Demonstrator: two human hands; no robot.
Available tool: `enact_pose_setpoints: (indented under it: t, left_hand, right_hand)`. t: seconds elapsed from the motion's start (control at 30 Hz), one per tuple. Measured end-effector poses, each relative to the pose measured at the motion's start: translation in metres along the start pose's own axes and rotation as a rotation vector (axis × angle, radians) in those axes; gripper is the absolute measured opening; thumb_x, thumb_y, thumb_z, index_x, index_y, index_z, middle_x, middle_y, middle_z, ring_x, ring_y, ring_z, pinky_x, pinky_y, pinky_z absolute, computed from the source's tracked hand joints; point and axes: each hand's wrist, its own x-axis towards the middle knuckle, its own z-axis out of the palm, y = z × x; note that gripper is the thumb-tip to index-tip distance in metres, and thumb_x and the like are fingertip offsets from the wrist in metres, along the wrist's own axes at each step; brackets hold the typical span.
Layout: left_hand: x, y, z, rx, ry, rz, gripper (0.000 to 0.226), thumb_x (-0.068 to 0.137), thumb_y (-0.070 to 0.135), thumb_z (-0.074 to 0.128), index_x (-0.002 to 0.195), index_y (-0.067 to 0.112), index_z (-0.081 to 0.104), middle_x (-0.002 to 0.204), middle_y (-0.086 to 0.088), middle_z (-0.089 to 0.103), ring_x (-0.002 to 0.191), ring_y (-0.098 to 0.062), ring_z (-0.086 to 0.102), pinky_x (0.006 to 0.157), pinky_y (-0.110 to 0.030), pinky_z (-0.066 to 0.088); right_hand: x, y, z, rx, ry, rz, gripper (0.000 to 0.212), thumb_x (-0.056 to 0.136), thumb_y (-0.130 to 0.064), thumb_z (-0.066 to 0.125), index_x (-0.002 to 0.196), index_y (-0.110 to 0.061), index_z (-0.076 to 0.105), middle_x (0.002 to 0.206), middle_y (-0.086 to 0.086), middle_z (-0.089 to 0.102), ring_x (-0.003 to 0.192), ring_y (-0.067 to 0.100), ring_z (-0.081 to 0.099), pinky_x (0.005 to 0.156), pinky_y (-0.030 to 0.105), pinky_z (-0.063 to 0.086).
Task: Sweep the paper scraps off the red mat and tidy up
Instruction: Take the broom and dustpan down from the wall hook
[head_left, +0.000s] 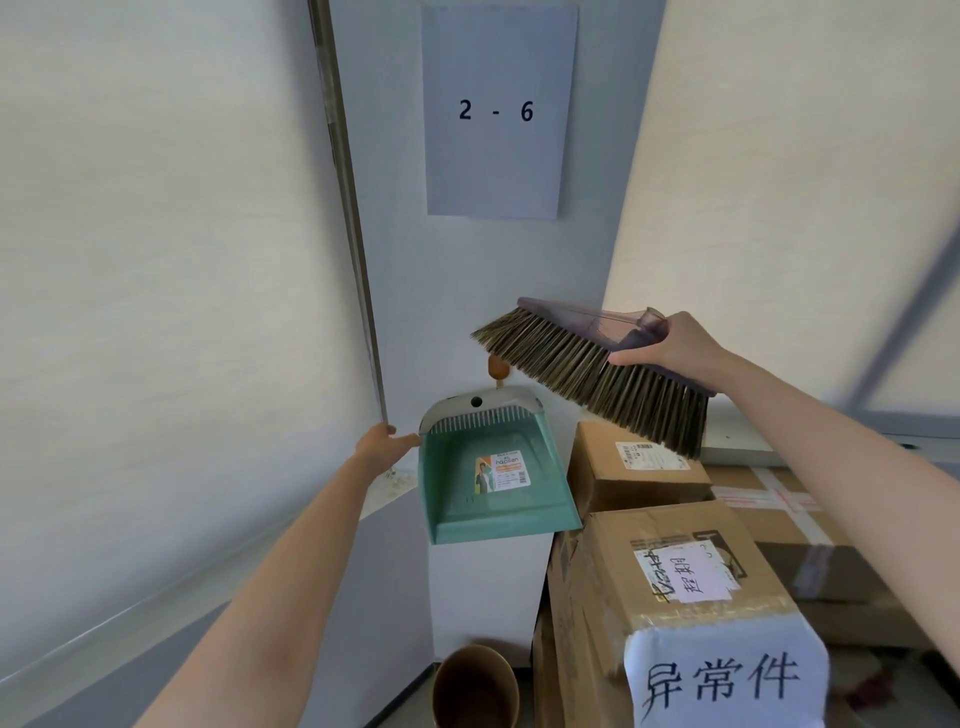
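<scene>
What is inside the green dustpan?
The dustpan looks empty: only a sticker label shows on its inner floor, no paper scraps. The comb teeth at its top edge hide a thin strip behind them.

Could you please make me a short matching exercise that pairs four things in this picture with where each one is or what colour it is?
Things:
1. dustpan
2. broom head
3. sign
4. paper cup

Descriptions:
A. held up in the right hand
B. on the floor at the bottom of the view
C. teal, with the left hand at its edge
D. stuck on the wall, reads "2 - 6"

Pairs: 1-C, 2-A, 3-D, 4-B
</scene>
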Motion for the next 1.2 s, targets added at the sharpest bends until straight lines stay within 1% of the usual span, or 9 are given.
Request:
enact_pose_setpoints:
  t: [0.13, 0.23, 0.4, 0.5, 0.67, 0.8, 0.97, 1.13, 1.2]
  left_hand:
    - [0.009, -0.020, 0.013, 0.084, -0.130, -0.090, 0.097, 0.082, 0.055, 0.067, 0.153, 0.010, 0.020, 0.159, -0.009, 0.025, 0.142, -0.033, 0.031, 0.113, -0.049, 0.031]
    - [0.019, -0.027, 0.025, 0.051, -0.179, -0.104, 0.101, 0.080, 0.052, 0.070, 0.154, 0.011, 0.015, 0.160, -0.008, 0.022, 0.141, -0.034, 0.031, 0.109, -0.052, 0.036]
    - [0.027, -0.029, 0.047, -0.027, -0.260, -0.104, 0.081, 0.081, 0.041, 0.074, 0.145, 0.016, 0.031, 0.143, -0.011, 0.045, 0.122, -0.032, 0.051, 0.090, -0.045, 0.050]
    - [0.030, -0.025, 0.059, -0.052, -0.268, -0.093, 0.059, 0.088, 0.030, 0.067, 0.137, 0.014, 0.039, 0.129, -0.013, 0.056, 0.107, -0.032, 0.060, 0.079, -0.041, 0.056]
    - [0.033, -0.023, 0.065, -0.139, -0.220, -0.084, 0.041, 0.094, 0.009, 0.052, 0.134, 0.005, 0.045, 0.120, -0.022, 0.062, 0.100, -0.040, 0.065, 0.073, -0.046, 0.059]
    - [0.026, -0.022, 0.060, -0.149, -0.259, -0.041, 0.037, 0.094, 0.004, 0.050, 0.131, 0.005, 0.048, 0.114, -0.020, 0.064, 0.094, -0.038, 0.068, 0.063, -0.039, 0.061]
    - [0.019, -0.020, 0.045, -0.164, -0.229, -0.012, 0.040, 0.092, 0.003, 0.051, 0.133, 0.003, 0.048, 0.111, -0.020, 0.064, 0.091, -0.038, 0.068, 0.062, -0.042, 0.061]
    - [0.008, -0.014, 0.026, -0.139, -0.209, 0.003, 0.038, 0.093, 0.004, 0.051, 0.131, 0.003, 0.048, 0.103, -0.015, 0.063, 0.075, -0.029, 0.066, 0.048, -0.035, 0.059]
    - [0.003, -0.014, 0.019, -0.120, -0.197, 0.004, 0.038, 0.092, 0.004, 0.051, 0.130, 0.003, 0.048, 0.097, -0.013, 0.063, 0.073, -0.029, 0.065, 0.047, -0.035, 0.058]
  right_hand:
    - [-0.002, 0.020, -0.009, -0.018, 0.008, 0.028, 0.065, 0.057, -0.048, 0.087, 0.107, -0.011, 0.070, 0.093, 0.006, 0.072, 0.089, 0.021, 0.066, 0.083, 0.039, 0.053]
    - [-0.004, 0.034, -0.014, -0.024, 0.022, 0.064, 0.063, 0.059, -0.045, 0.087, 0.110, -0.013, 0.069, 0.095, 0.005, 0.072, 0.091, 0.022, 0.067, 0.086, 0.042, 0.053]
    - [-0.012, 0.049, -0.024, -0.042, 0.036, 0.123, 0.079, 0.041, -0.061, 0.081, 0.102, -0.012, 0.071, 0.091, 0.006, 0.073, 0.086, 0.022, 0.068, 0.080, 0.038, 0.053]
    - [-0.015, 0.056, -0.027, -0.046, 0.035, 0.144, 0.075, 0.046, -0.058, 0.083, 0.102, -0.011, 0.070, 0.091, 0.006, 0.072, 0.087, 0.022, 0.067, 0.075, 0.035, 0.053]
    - [-0.017, 0.069, -0.023, -0.054, 0.042, 0.165, 0.062, 0.059, -0.047, 0.086, 0.105, -0.009, 0.069, 0.093, 0.007, 0.071, 0.089, 0.023, 0.066, 0.079, 0.036, 0.052]
    - [-0.016, 0.074, -0.017, -0.068, 0.040, 0.173, 0.061, 0.061, -0.046, 0.086, 0.106, -0.009, 0.069, 0.094, 0.007, 0.071, 0.090, 0.023, 0.066, 0.080, 0.037, 0.051]
    - [-0.017, 0.070, -0.007, -0.055, 0.041, 0.175, 0.078, 0.049, -0.057, 0.085, 0.110, -0.012, 0.068, 0.097, 0.005, 0.071, 0.091, 0.022, 0.067, 0.084, 0.040, 0.054]
    - [-0.018, 0.060, 0.004, -0.006, 0.038, 0.161, 0.090, 0.036, -0.067, 0.083, 0.107, -0.013, 0.071, 0.098, 0.003, 0.072, 0.092, 0.021, 0.067, 0.085, 0.041, 0.055]
    - [-0.018, 0.054, 0.009, 0.015, 0.036, 0.142, 0.086, 0.040, -0.063, 0.084, 0.108, -0.012, 0.071, 0.099, 0.003, 0.072, 0.092, 0.020, 0.067, 0.084, 0.040, 0.055]
